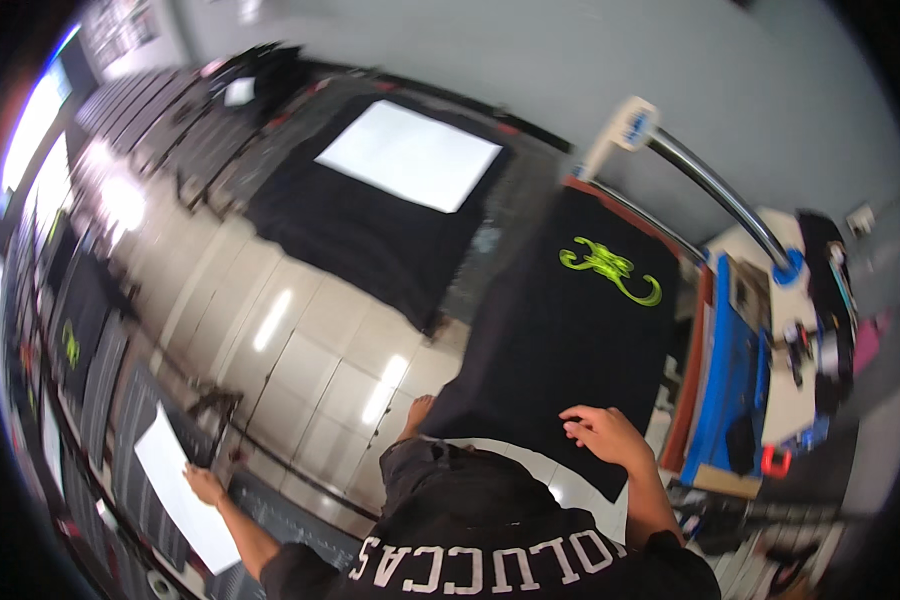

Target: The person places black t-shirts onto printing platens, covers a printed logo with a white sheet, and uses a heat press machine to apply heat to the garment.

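At the lower left, my left hand [206, 486] grips the edge of a white sheet [175, 490], which slants over a dark ribbed board. My right hand [608, 436] hovers near the lower end of a black garment [560, 340], fingers loosely bent and apart, with nothing in them. This garment is spread on a reddish-edged press bed and bears a shiny lime-green curved design [610, 268]. Beyond it to the left, a second black garment [360, 235] lies flat with a white sheet [410, 155] on top.
A pale press head with a metal bar [720, 185] rises behind the right garment. To the right stand a blue machine body [715, 365] and a cream worktop [780, 375] with small tools. Dark racks [155, 115] line the left; tiled floor [320, 330] shows between.
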Tool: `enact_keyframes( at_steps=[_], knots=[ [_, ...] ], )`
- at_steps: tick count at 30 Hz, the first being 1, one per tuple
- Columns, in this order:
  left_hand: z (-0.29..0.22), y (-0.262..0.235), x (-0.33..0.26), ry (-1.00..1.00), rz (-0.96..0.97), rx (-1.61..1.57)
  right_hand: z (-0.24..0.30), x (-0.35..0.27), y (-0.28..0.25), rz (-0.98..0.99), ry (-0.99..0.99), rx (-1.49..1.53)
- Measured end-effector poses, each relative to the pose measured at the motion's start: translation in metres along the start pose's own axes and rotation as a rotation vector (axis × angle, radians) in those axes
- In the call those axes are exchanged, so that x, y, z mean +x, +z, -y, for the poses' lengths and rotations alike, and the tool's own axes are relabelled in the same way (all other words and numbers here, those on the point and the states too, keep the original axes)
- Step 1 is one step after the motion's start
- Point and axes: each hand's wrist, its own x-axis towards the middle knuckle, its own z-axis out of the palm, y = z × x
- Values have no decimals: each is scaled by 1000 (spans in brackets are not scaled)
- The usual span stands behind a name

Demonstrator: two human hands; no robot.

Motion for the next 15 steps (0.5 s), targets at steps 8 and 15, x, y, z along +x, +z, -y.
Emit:
enact_keyframes(
  at_steps=[8,15],
  knots=[
    [-383,-126,-142,758,238,-1076,-64,-71,13,-255,98,177],
    [-593,-177,-392,1752,359,-794,-112,-158,13,-563,92,418]
  ],
)
